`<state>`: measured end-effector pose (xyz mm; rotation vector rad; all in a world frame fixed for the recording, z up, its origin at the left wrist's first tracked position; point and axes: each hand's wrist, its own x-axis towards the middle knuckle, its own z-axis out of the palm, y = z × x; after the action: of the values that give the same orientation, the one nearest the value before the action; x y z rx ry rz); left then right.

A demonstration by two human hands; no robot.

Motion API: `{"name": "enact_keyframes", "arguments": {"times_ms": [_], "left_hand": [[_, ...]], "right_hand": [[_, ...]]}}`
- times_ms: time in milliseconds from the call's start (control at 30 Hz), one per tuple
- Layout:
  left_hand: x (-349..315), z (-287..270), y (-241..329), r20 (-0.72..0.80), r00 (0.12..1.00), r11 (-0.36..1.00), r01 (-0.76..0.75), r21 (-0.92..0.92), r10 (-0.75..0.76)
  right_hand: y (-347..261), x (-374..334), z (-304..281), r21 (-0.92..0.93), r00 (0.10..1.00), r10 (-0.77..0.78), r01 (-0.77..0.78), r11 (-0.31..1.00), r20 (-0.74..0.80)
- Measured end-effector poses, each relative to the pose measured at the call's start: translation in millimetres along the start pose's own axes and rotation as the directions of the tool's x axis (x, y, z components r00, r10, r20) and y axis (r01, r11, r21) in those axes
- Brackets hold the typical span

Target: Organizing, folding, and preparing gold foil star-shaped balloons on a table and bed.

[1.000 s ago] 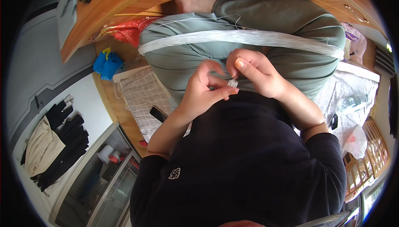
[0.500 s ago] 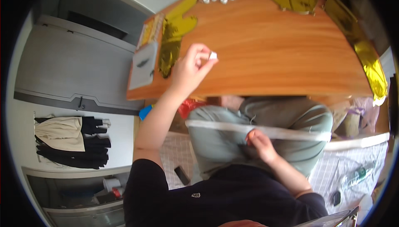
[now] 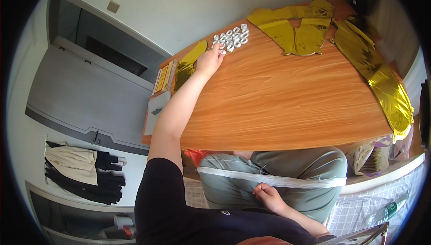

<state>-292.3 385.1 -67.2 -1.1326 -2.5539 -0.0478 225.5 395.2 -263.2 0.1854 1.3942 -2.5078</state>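
Observation:
Stretched out over the table, my left hand [image 3: 210,61] is closed in a pinch on a small white ring-shaped coil [image 3: 222,52]. It is at the near left edge of a cluster of similar white coils [image 3: 236,42] lying on the tabletop. My right hand [image 3: 270,199] is low over my lap with its fingers curled in; whatever they hold, if anything, is hidden. Just beyond it, a bundle of white strands [image 3: 278,181] runs across both my legs, with a few loose threads curling off it.
Shiny gold foil pieces [image 3: 310,36] lie along the wooden table's [image 3: 278,97] back and right side, another [image 3: 192,63] at its left. A box with yellow [image 3: 164,78] stands at the left edge. A green-labelled bottle [image 3: 390,210] lies at the lower right on checked cloth.
My left hand has reached farther forward with the white coil, from above the table's near left part to the cluster. My right hand remains by my lap. The view has tilted up.

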Motion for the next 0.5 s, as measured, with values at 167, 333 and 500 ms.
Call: {"name": "enact_keyframes", "arguments": {"times_ms": [167, 333, 500], "left_hand": [[14, 6, 0, -0.019, 1.000, 0.999, -0.009, 0.041, 0.010], [10, -3, 1, -0.034, 0.999, 1.000, -0.010, 0.030, 0.011], [-23, -34, 28, -0.113, 0.991, 0.960, 0.036, -0.279, -0.070]], "right_hand": [[4, 3, 1, 0.103, 1.000, -0.029, 0.030, 0.994, -0.010], [-2, -4, 2, 0.104, 1.000, -0.024, 0.024, 0.994, -0.004], [12, -10, 3, 0.109, 1.000, 0.007, -0.007, 0.994, 0.000]]}}
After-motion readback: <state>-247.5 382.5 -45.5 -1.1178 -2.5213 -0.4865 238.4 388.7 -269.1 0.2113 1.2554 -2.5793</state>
